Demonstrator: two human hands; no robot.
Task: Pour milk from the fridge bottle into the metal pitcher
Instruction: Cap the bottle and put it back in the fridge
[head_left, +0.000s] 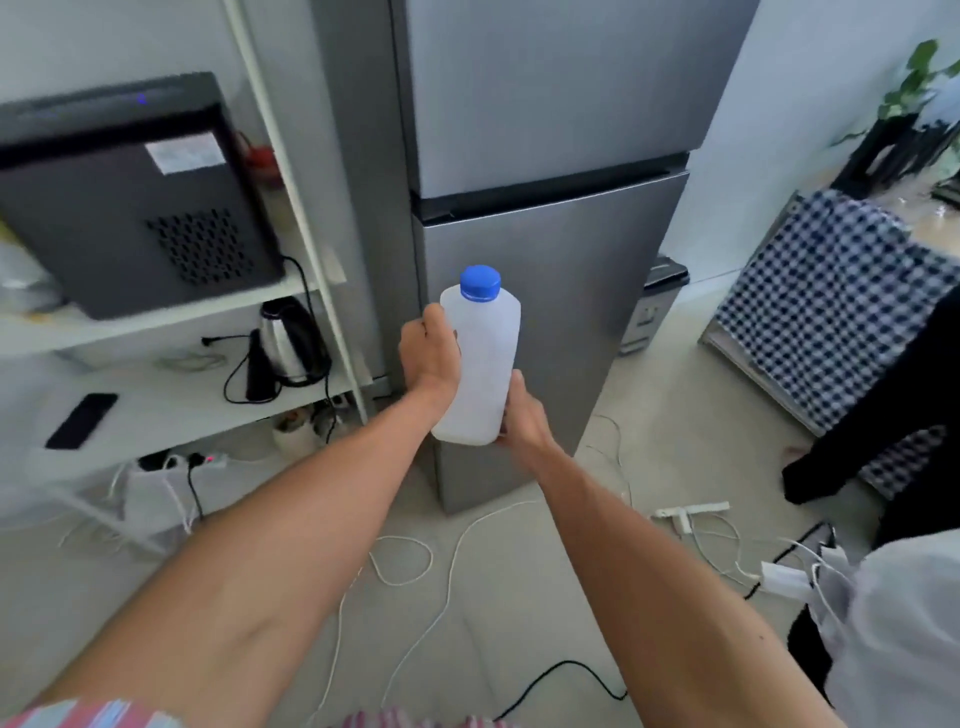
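Note:
A white translucent milk bottle (483, 364) with a blue screw cap (480, 282) is held upright in front of the grey fridge (550, 270), whose two doors are closed. My left hand (428, 353) grips the bottle's left side near the shoulder. At the bottle's lower right, my right hand (522, 415) holds the base. The cap is on. No metal pitcher is in view.
A white shelf unit (171, 317) stands at the left with a black appliance (130, 202), a kettle (288, 340) and a phone (82, 420). Cables and power strips (691, 512) lie across the floor. A checkered cloth (836, 317) hangs at the right.

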